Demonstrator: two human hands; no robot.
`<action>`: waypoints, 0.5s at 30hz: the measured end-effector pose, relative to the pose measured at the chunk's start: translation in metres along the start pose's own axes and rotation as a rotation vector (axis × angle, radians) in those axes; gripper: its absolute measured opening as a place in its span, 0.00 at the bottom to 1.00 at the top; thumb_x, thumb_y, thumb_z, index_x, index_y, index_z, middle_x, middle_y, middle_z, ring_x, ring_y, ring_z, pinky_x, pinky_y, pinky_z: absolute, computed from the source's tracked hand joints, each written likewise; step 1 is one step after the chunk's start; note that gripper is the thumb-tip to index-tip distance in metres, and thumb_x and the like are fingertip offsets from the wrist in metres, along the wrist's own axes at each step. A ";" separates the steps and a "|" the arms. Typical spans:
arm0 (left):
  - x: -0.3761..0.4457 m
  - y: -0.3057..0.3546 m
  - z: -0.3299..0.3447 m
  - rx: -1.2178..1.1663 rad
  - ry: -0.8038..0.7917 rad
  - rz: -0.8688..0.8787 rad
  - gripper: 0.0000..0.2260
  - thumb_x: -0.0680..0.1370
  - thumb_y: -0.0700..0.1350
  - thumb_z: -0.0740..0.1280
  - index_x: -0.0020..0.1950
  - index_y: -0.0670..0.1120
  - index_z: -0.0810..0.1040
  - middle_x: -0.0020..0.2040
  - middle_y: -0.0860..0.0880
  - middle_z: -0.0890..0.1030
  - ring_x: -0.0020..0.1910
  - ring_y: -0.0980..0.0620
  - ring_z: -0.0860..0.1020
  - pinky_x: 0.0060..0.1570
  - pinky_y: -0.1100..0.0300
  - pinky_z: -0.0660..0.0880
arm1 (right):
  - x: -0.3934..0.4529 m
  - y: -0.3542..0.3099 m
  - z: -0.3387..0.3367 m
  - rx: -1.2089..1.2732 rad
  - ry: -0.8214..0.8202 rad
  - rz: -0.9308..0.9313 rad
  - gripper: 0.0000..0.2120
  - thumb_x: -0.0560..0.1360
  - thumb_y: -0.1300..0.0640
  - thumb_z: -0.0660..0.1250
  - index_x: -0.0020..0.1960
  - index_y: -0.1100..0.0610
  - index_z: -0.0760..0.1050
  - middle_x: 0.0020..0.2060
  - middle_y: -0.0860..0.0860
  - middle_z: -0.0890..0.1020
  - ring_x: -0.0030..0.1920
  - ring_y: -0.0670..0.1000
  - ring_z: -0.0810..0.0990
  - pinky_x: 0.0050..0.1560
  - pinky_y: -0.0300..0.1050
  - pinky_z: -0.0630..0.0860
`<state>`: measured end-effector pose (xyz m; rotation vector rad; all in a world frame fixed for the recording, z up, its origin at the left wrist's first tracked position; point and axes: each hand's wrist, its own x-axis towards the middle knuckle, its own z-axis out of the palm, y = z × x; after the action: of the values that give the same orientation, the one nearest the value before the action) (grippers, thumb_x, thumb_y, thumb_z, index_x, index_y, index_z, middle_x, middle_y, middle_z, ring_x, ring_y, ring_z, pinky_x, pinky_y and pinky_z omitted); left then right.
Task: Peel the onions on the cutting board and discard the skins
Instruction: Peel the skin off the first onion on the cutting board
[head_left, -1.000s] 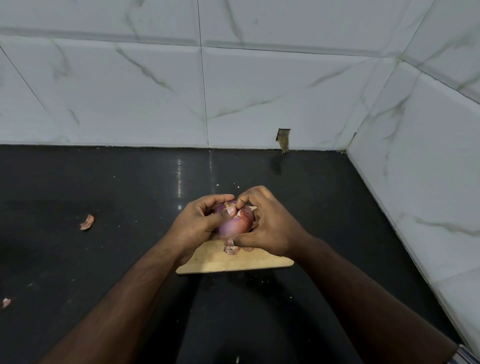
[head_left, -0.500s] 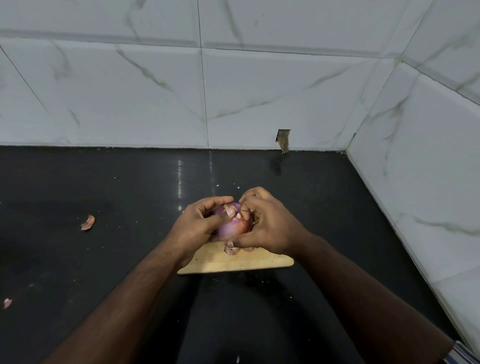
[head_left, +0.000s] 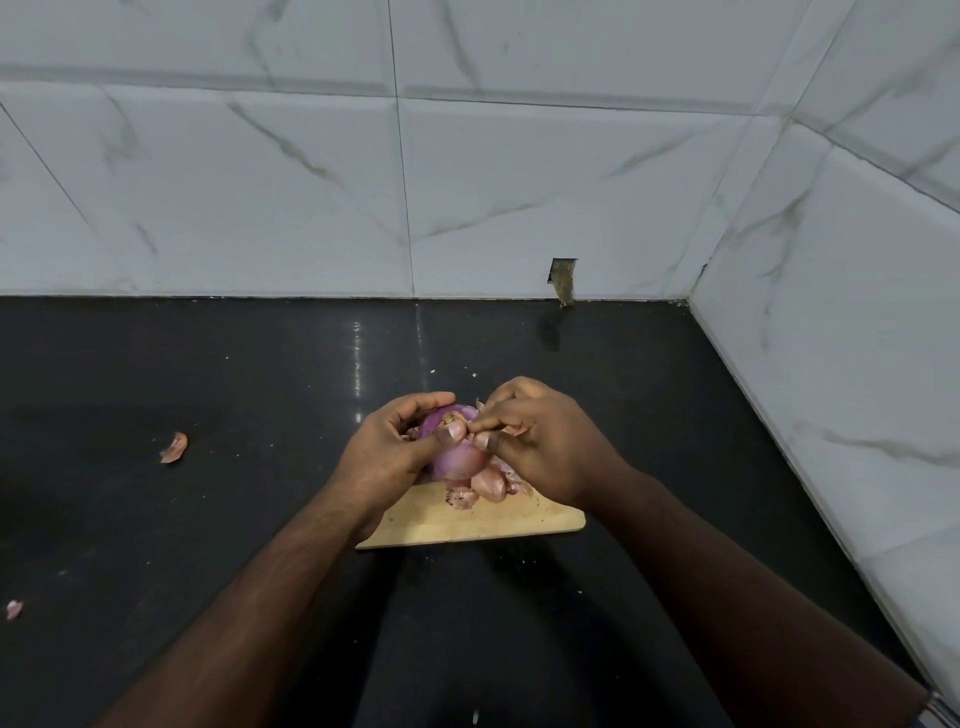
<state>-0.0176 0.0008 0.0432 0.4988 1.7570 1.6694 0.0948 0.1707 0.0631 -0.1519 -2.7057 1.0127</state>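
A purple onion (head_left: 460, 457) is held just above the far part of a small wooden cutting board (head_left: 467, 522). My left hand (head_left: 395, 447) grips the onion from the left, its thumb across the front near the root end. My right hand (head_left: 540, 441) pinches a flap of papery skin at the onion's upper right side. Loose brown skins (head_left: 488, 486) lie in a small heap on the board beneath the onion. Most of the board's far half is hidden by my hands.
The board sits on a black countertop (head_left: 208, 519) in a corner of white marble-look tiled walls (head_left: 857, 338). One skin scrap (head_left: 174, 448) lies to the left, another (head_left: 13, 609) at the left edge. Small crumbs dot the counter.
My right hand has shifted slightly right and opened away from the onion, pulling skin with it, so more purple surface and the skins on the board show. My left hand keeps its hold.
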 end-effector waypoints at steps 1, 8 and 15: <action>0.000 0.000 0.000 0.010 0.004 0.003 0.18 0.74 0.45 0.74 0.63 0.52 0.81 0.59 0.50 0.82 0.53 0.48 0.85 0.45 0.54 0.84 | 0.000 -0.001 -0.001 -0.043 -0.015 -0.015 0.09 0.78 0.57 0.68 0.56 0.51 0.82 0.52 0.46 0.77 0.51 0.44 0.76 0.49 0.37 0.74; 0.002 -0.008 0.000 0.095 0.058 0.051 0.17 0.75 0.44 0.75 0.62 0.53 0.82 0.58 0.52 0.82 0.56 0.48 0.84 0.48 0.49 0.84 | 0.005 -0.011 -0.007 -0.249 -0.145 -0.094 0.06 0.78 0.50 0.64 0.50 0.51 0.76 0.46 0.46 0.73 0.43 0.45 0.72 0.42 0.44 0.73; -0.001 -0.007 0.004 0.197 0.119 0.167 0.22 0.71 0.44 0.80 0.63 0.54 0.80 0.52 0.61 0.83 0.50 0.58 0.84 0.48 0.56 0.84 | 0.003 -0.003 0.006 0.197 0.132 0.266 0.07 0.75 0.55 0.69 0.53 0.51 0.80 0.43 0.44 0.82 0.42 0.43 0.81 0.43 0.45 0.82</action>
<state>-0.0129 0.0016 0.0364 0.6628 2.0277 1.6759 0.0903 0.1650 0.0616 -0.5333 -2.4939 1.2870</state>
